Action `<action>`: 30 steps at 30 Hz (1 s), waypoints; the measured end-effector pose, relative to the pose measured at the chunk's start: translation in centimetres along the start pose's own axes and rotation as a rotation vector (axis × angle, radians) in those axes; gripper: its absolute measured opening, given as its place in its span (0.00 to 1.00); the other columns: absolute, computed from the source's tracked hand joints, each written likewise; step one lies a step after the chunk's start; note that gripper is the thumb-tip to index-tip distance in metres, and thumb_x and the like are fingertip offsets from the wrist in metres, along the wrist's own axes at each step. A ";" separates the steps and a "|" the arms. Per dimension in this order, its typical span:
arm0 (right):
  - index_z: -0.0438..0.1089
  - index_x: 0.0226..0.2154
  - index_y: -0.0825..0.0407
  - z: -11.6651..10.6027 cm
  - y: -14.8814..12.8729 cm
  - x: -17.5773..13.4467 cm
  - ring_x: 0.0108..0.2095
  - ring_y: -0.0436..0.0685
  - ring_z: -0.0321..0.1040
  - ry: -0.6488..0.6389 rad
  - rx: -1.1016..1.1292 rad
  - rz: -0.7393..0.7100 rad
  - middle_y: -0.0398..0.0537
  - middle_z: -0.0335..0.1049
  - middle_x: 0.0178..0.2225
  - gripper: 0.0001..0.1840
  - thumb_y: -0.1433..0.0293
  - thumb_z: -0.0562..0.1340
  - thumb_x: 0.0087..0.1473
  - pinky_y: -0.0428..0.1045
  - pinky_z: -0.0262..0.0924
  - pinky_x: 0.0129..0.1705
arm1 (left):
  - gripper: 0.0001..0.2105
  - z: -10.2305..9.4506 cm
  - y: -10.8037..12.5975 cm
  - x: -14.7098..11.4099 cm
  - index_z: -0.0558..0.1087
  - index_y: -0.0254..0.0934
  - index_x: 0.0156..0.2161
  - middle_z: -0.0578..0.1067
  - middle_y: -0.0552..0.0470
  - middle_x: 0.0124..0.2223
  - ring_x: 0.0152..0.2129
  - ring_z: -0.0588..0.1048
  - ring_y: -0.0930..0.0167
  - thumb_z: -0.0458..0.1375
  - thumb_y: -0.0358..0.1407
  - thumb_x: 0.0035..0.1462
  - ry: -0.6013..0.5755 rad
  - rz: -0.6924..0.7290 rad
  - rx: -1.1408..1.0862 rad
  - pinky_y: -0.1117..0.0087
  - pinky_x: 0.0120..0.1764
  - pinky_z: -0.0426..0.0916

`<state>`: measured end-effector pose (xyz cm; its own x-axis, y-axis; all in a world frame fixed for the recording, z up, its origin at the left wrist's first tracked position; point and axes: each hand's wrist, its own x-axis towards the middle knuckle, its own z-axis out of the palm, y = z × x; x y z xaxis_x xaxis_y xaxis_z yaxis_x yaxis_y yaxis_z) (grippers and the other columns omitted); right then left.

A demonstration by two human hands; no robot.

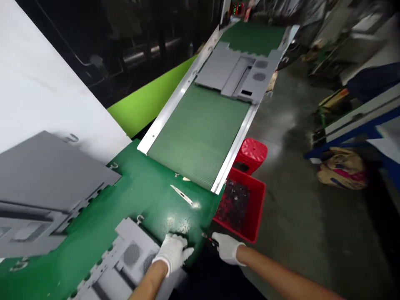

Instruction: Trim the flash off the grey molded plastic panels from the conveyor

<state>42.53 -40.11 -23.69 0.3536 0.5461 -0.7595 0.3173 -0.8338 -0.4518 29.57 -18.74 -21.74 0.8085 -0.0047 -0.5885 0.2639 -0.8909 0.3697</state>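
My left hand (172, 252), in a white glove, lies at the edge of a grey plastic panel (120, 271), its thumb apart from the fingers. This panel rests on the green tabletop (140, 187) and has round mesh patches and a scalloped edge; the bottom of the view cuts it off. My right hand (229, 248), also gloved, is closed around small nippers (214, 241) with dark and red handles, their tip pointing left past the table edge. The tool's details are blurred. On the table beyond both hands lies a white utility knife (181, 195).
A green conveyor belt (200, 133) slopes up and away, carrying another grey panel (237, 73). One more large grey panel (46, 179) sits at left. Beside the conveyor are a red bin (261, 208) with dark scraps and a red stool (254, 150). Small hook-shaped pieces lie around.
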 end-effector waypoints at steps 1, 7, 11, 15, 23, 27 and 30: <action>0.69 0.38 0.50 0.3 1.1 -0.4 0.34 0.53 0.68 -0.022 -0.001 -0.028 0.45 0.72 0.34 0.15 0.80 0.61 0.45 0.46 0.54 0.35 | 0.25 -0.6 0.0 0.6 0.79 0.38 0.37 0.81 0.44 0.36 0.37 0.79 0.58 0.44 0.51 0.64 -0.094 0.000 0.012 0.51 0.52 0.64; 0.69 0.41 0.50 1.5 2.8 -1.1 0.37 0.57 0.69 -0.073 -0.050 -0.114 0.51 0.72 0.39 0.18 0.77 0.59 0.44 0.48 0.54 0.36 | 0.24 -2.5 -0.8 1.6 0.80 0.42 0.35 0.82 0.47 0.36 0.36 0.79 0.58 0.50 0.58 0.56 -0.460 -0.033 -0.016 0.51 0.52 0.62; 0.69 0.40 0.48 1.3 2.2 -0.7 0.37 0.59 0.69 -0.110 -0.090 -0.244 0.50 0.72 0.38 0.17 0.74 0.59 0.45 0.48 0.53 0.35 | 0.25 -1.9 -1.0 2.2 0.80 0.44 0.33 0.82 0.48 0.35 0.33 0.79 0.62 0.50 0.60 0.54 -0.480 -0.118 -0.037 0.63 0.39 0.67; 0.69 0.39 0.48 0.9 1.3 -0.4 0.36 0.59 0.69 -0.167 -0.131 -0.281 0.51 0.72 0.39 0.15 0.71 0.59 0.45 0.49 0.53 0.33 | 0.31 -2.3 -1.6 3.6 0.77 0.43 0.28 0.80 0.47 0.31 0.29 0.77 0.62 0.44 0.64 0.55 -0.412 -0.218 -0.023 0.63 0.34 0.65; 0.68 0.40 0.49 1.7 -0.7 2.1 0.38 0.58 0.69 -0.164 -0.019 -0.304 0.51 0.73 0.40 0.13 0.72 0.57 0.50 0.49 0.53 0.35 | 0.24 -4.2 -3.4 5.7 0.77 0.43 0.31 0.79 0.55 0.32 0.30 0.74 0.69 0.51 0.59 0.56 -0.371 -0.251 -0.249 0.67 0.40 0.63; 0.68 0.40 0.49 2.0 -1.6 3.0 0.37 0.58 0.70 -0.191 -0.032 -0.311 0.50 0.74 0.39 0.12 0.72 0.57 0.51 0.49 0.52 0.32 | 0.22 -3.8 -3.0 5.7 0.76 0.41 0.30 0.79 0.55 0.31 0.31 0.73 0.69 0.52 0.57 0.58 -0.290 -0.272 -0.241 0.64 0.47 0.60; 0.67 0.40 0.49 1.7 -2.0 3.2 0.37 0.58 0.70 -0.189 -0.065 -0.335 0.50 0.74 0.40 0.12 0.72 0.57 0.50 0.49 0.52 0.32 | 0.22 -3.6 -2.9 5.5 0.75 0.40 0.30 0.78 0.55 0.30 0.30 0.73 0.70 0.52 0.56 0.58 -0.283 -0.273 -0.248 0.66 0.46 0.61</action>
<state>41.52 -36.84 -26.07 0.0544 0.7573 -0.6508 0.4453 -0.6018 -0.6630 35.17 -14.55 -23.51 0.5259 0.0605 -0.8484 0.5930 -0.7411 0.3147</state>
